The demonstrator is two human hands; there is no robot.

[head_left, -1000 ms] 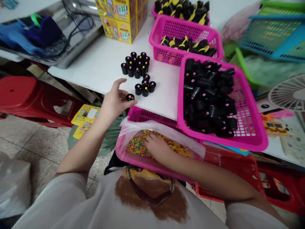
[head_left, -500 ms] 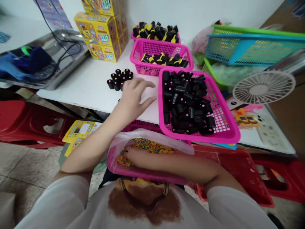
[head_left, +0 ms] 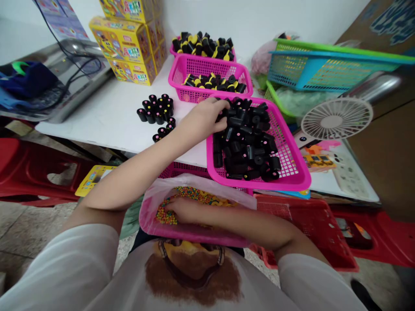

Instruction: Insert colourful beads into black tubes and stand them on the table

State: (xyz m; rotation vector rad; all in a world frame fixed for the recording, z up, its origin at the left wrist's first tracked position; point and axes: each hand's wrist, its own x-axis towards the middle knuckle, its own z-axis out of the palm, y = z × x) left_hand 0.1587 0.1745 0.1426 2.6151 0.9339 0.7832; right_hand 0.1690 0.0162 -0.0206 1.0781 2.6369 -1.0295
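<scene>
My left hand reaches into the near left corner of a pink basket heaped with black tubes. Its fingers curl round one of the tubes. My right hand lies in a pink tray on my lap, lined with a plastic bag of small coloured beads. Its fingers are bent together in the beads, and what they pinch is hidden. Left of the basket, several black tubes stand upright on the white table, their pink-dotted tops up. A smaller cluster of tubes stands near the edge.
Two more pink baskets of black-and-yellow pieces sit behind. Yellow boxes are stacked at the back left, with blue and green baskets and a small white fan on the right. Red stools stand beside my knees.
My left hand set a tube down by the small cluster, then swept right across the table into the pink basket. My right hand slid left in the beads. The view tilted up.
</scene>
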